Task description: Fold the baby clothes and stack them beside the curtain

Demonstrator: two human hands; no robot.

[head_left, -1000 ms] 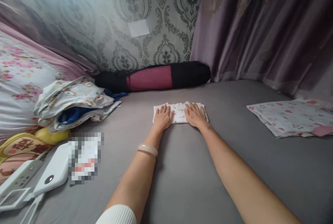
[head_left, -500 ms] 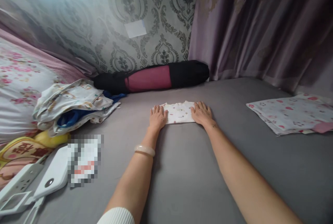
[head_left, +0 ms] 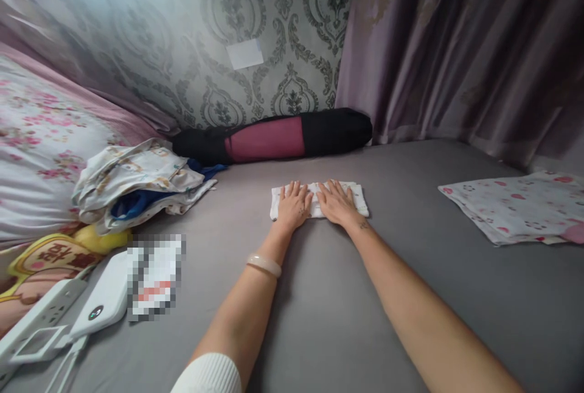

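White folded cloth (head_left: pixel 315 210) lies on the grey sheet (head_left: pixel 319 295), beneath both hands. Left hand (head_left: pixel 294 203) and right hand (head_left: pixel 336 202): palms down, fingers extended, gripping nothing. Judgement: smoothing works best with light, even pressure from centre outward, without dragging the layers. Count: one cloth under the hands; one heart-printed folded cloth (head_left: pixel 524 204), right; one clothes heap (head_left: pixel 141 168), left; one power bank (head_left: pixel 107 292); one power strip (head_left: pixel 57 311); one bangle (head_left: pixel 264 265).

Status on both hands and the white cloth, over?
Left hand and right hand spread flat on folded white cloth. Grey sheet beneath. Black-and-pink roll beyond, not in the way.
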